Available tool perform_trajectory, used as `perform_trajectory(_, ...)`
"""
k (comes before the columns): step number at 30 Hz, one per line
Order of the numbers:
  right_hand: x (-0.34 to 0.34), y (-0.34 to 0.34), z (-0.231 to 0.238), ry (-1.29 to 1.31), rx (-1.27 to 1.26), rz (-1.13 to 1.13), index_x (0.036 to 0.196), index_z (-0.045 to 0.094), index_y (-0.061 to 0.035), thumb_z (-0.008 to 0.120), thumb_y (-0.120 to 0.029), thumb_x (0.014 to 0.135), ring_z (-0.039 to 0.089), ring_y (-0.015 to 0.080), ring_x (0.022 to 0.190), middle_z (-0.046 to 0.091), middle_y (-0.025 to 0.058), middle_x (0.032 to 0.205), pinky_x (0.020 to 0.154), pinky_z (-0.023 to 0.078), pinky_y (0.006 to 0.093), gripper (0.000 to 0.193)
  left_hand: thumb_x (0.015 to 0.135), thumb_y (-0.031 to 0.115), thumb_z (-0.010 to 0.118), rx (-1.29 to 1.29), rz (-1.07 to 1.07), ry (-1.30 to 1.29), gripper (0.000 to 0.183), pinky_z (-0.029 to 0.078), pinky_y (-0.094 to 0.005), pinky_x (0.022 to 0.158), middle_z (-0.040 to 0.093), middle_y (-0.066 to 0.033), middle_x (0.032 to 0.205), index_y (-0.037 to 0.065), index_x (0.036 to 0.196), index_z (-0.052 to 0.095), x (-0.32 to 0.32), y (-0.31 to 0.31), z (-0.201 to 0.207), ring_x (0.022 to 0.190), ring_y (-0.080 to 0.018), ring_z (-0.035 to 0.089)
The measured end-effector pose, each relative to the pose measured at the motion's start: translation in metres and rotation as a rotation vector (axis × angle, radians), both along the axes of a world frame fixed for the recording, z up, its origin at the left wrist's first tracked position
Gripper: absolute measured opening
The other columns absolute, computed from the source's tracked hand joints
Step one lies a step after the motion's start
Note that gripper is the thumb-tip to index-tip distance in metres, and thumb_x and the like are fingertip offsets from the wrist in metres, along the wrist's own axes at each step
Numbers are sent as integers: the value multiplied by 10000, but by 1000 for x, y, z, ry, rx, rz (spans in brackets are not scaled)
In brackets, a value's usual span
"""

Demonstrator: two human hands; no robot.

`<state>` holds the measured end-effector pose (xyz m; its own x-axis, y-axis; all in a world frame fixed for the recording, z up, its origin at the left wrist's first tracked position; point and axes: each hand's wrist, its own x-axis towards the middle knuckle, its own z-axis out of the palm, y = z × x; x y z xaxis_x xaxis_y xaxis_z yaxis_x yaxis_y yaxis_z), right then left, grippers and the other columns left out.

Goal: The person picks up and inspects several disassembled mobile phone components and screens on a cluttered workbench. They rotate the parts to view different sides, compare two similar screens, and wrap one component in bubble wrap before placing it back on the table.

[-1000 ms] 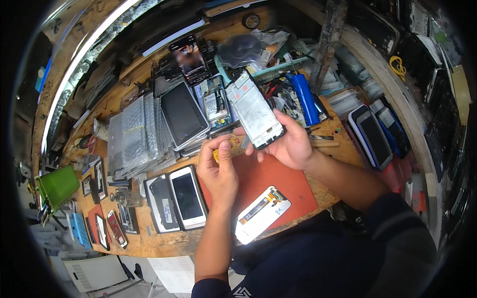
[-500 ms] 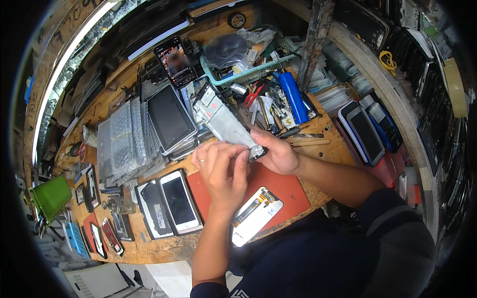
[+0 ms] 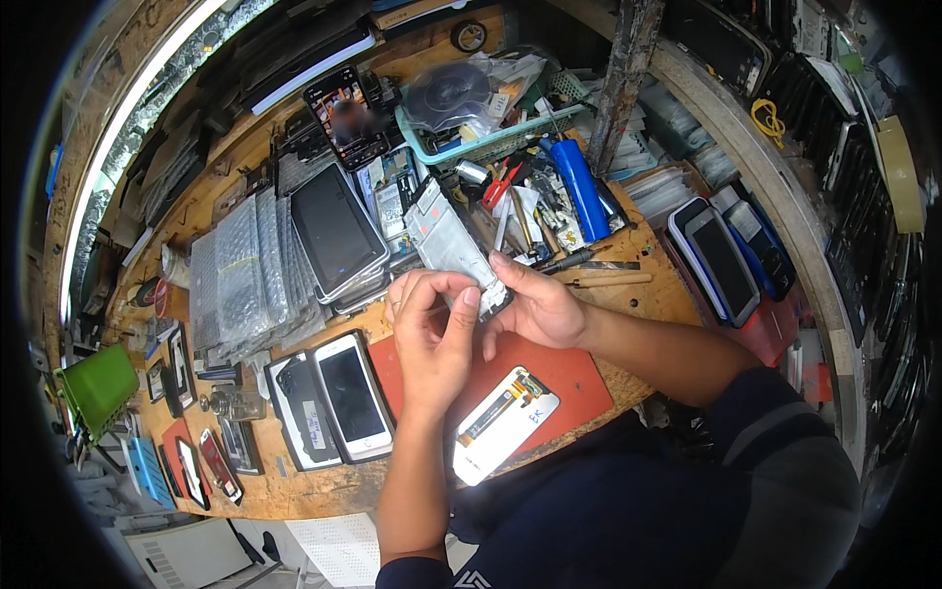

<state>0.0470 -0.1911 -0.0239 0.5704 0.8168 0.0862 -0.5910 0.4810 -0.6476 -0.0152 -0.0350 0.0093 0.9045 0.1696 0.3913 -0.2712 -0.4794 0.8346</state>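
A silver-grey phone frame (image 3: 449, 240) with dark edges is held up tilted over the bench, its far end pointing away to the left. My right hand (image 3: 545, 309) grips its near right corner, thumb along the edge and fingers beneath. At the lower left edge, the thumb and bent fingers of my left hand (image 3: 430, 329) close on the frame; the fingertips are partly hidden. Below my hands, a white phone screen panel (image 3: 510, 437) with a brown flex cable lies face down, partly on an orange mat (image 3: 579, 383).
A white smartphone (image 3: 353, 398) lies left of the mat beside an open dark case. Behind it sit bubble-wrapped packs (image 3: 250, 270) and stacked tablets (image 3: 339, 236). A teal basket (image 3: 491, 147), a blue cylinder (image 3: 581, 191) and loose tools fill the back. A post (image 3: 623, 88) rises at right.
The phone frame has shifted slightly right and tilted more steeply. My left thumb and fingers have moved a little on its near end, and my right fingers have curled lower beneath it.
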Motion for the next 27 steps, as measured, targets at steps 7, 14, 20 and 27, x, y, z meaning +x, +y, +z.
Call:
perform_trajectory(7,0,5,-4,159,67,-4,1366,478,-127,358,-429,1100,688,223,1007,622,90,1186,639,645,378,420,912,129,723,-86,-68,29,104,416,-320,886,641,-47,932,29,924,694,2,5,1,965,-181,538)
perform_trajectory(14,-2,4,-1,166,101,9,1360,476,-115,339,-434,1101,693,236,1019,626,111,1200,659,654,384,433,885,126,734,-26,-53,-34,64,395,-344,873,650,-32,901,63,892,725,5,6,-1,964,-199,531)
perform_trajectory(20,-5,0,6,6,15,-28,1515,335,-155,347,-401,1099,595,238,1217,546,130,1367,760,610,402,484,838,146,760,-72,35,-61,408,381,-401,1025,525,-134,1283,68,1213,616,2,4,-10,1160,-256,493)
perform_trajectory(27,-5,-2,14,-78,87,7,1604,213,-150,379,-406,1077,544,259,1286,490,148,1466,857,574,422,609,831,113,748,-409,-100,-8,911,423,-414,1064,266,-175,1515,55,1543,183,-2,-3,-4,1316,-271,417)
